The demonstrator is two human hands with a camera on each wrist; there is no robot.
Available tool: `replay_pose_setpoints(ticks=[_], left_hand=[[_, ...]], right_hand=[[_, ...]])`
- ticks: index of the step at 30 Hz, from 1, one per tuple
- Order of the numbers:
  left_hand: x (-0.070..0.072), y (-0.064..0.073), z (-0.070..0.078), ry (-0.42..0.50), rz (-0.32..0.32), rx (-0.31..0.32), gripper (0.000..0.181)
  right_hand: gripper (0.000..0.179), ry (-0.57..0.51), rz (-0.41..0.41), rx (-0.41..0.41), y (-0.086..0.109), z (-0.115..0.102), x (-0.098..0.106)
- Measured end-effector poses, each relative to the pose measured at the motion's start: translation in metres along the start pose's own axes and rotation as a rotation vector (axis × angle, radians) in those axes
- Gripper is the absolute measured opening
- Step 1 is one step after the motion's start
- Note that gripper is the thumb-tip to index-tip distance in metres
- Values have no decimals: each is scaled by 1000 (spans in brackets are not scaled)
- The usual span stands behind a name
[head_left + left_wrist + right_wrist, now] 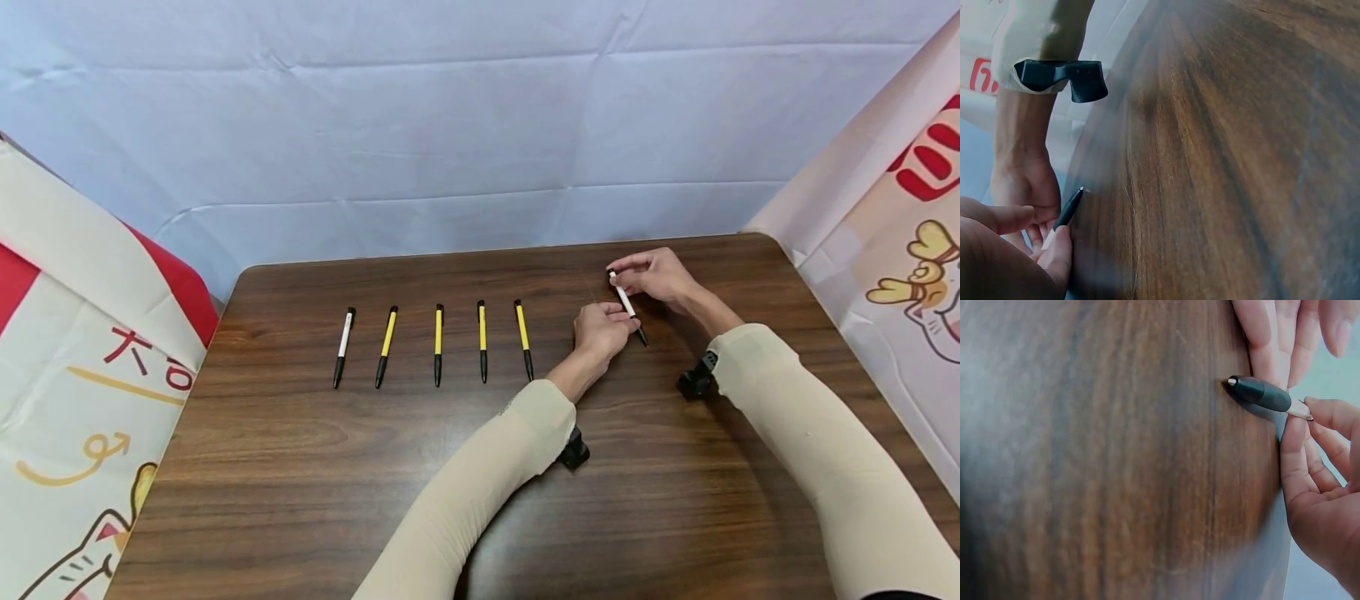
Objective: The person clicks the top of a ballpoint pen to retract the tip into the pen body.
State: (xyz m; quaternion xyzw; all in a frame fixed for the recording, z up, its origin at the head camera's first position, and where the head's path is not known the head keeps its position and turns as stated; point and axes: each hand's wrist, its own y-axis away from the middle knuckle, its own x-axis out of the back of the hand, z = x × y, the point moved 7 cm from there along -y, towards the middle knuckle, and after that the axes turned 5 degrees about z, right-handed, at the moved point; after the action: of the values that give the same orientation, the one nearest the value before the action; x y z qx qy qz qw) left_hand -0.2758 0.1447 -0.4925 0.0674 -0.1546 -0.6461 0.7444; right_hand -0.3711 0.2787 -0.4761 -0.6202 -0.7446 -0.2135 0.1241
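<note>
Over the right part of the table, a white pen with a black grip and tip (624, 298) lies slanted between my two hands. My right hand (660, 277) pinches it near its black top end, with thumb and fingers on the white barrel in the right wrist view. Fairly straight fingers of my left hand (602, 332) touch the pen by its black grip (1259, 394). The left thumb stands apart from it there. The left wrist view shows the pen's tip pointing out past the left fingers, partly hidden by them.
To the left of my hands lie several pens in a spaced row: a white one (344, 346) at the far left, then yellow ones (438, 333) with black grips. The brown wooden table (300, 467) meets a pale cloth backdrop (450, 125) behind and printed cloths at both sides.
</note>
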Motion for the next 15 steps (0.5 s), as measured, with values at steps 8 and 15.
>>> replay_pose_setpoints(ticks=[8, 15], left_hand=[[1, -1, -1, 5, 1, 11, 22], [0, -5, -5, 45, -14, 46, 19]], right_hand=[[42, -30, 18, 6, -12, 16, 3], [40, -103, 35, 19, -11, 15, 0]])
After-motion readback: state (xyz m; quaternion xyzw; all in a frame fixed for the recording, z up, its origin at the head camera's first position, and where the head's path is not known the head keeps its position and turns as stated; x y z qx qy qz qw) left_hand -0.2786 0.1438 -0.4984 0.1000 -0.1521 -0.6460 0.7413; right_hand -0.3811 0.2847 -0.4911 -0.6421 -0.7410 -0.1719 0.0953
